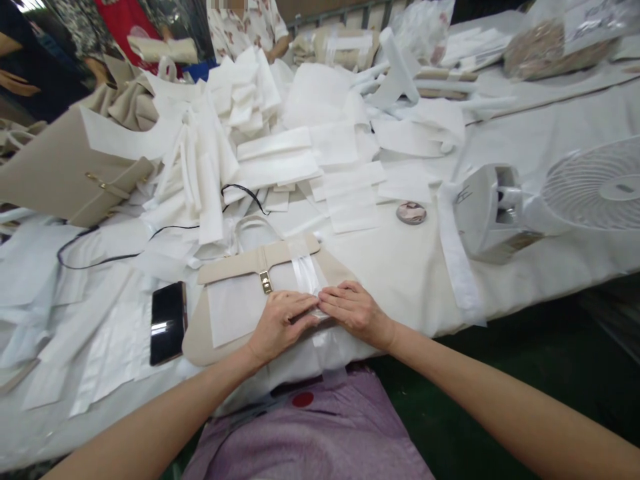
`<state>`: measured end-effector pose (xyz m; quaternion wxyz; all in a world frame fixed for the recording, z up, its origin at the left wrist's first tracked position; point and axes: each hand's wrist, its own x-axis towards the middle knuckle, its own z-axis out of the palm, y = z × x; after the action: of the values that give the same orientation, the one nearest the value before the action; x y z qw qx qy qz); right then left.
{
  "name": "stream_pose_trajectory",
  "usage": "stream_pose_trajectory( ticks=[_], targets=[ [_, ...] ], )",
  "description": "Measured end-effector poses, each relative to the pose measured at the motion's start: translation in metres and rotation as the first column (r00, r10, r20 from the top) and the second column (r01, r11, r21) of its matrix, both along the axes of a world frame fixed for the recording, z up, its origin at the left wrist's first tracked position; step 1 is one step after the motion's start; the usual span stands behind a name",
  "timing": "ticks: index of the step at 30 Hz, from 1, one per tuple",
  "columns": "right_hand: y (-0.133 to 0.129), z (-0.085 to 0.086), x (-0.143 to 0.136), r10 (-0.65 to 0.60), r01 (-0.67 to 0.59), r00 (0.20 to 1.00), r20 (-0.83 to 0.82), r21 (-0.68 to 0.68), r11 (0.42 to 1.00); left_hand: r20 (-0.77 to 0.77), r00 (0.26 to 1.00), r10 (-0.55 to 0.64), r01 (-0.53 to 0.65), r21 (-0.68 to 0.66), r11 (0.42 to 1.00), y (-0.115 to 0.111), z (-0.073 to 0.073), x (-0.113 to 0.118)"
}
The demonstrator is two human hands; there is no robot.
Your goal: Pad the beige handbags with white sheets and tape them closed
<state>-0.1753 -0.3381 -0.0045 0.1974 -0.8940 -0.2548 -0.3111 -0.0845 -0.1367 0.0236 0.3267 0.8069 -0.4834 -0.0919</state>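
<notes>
A beige handbag [265,263] with a flap and a gold-coloured clasp [265,283] lies at the table's front edge, its handle [257,223] pointing away from me. White sheet material [233,310] sits under the flap. Across the bag's right part runs a glossy white strip [303,267]. My left hand [285,319] rests on the bag's lower edge, thumb and fingers closed on the strip. From the other side my right hand [356,313] meets it, fingers together and pressed on the strip. Their fingertips nearly touch, hiding what lies directly beneath.
A phone [168,323] lies left of the bag. White sheets [320,153] are heaped behind it, with a black cord [100,260] among them. Another beige bag [75,167] lies at left. A white fan [590,187] and round tin [411,213] are at right. People [250,27] stand opposite.
</notes>
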Motion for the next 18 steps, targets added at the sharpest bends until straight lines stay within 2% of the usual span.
stream_pose_trajectory(
  ticks=[5, 8, 13, 16, 18],
  targets=[
    [0.0, -0.009, 0.006, -0.012, 0.012, 1.0, 0.002, 0.046, 0.999, 0.117, 0.992, -0.039, 0.019, 0.166, 0.986, -0.004, 0.0, -0.002],
    [-0.004, -0.005, -0.002, -0.008, 0.01, 0.996, -0.09, 0.016, 1.0, 0.132, 0.99, -0.059, 0.03, 0.213, 0.977, -0.005, 0.002, -0.003],
    [-0.006, 0.007, -0.055, -0.02, -0.015, 0.95, -0.312, -0.111, 0.994, 0.135, 0.989, -0.058, 0.02, 0.269, 0.963, -0.005, 0.004, -0.004],
    [0.004, 0.0, -0.081, 0.011, -0.091, 0.898, -0.439, -0.16, 0.983, 0.144, 0.987, -0.078, 0.032, 0.298, 0.954, -0.005, 0.005, -0.003],
    [0.013, -0.009, -0.086, 0.03, -0.104, 0.897, -0.442, -0.144, 0.984, 0.156, 0.983, -0.092, 0.041, 0.303, 0.952, -0.005, 0.005, -0.003]
  ],
)
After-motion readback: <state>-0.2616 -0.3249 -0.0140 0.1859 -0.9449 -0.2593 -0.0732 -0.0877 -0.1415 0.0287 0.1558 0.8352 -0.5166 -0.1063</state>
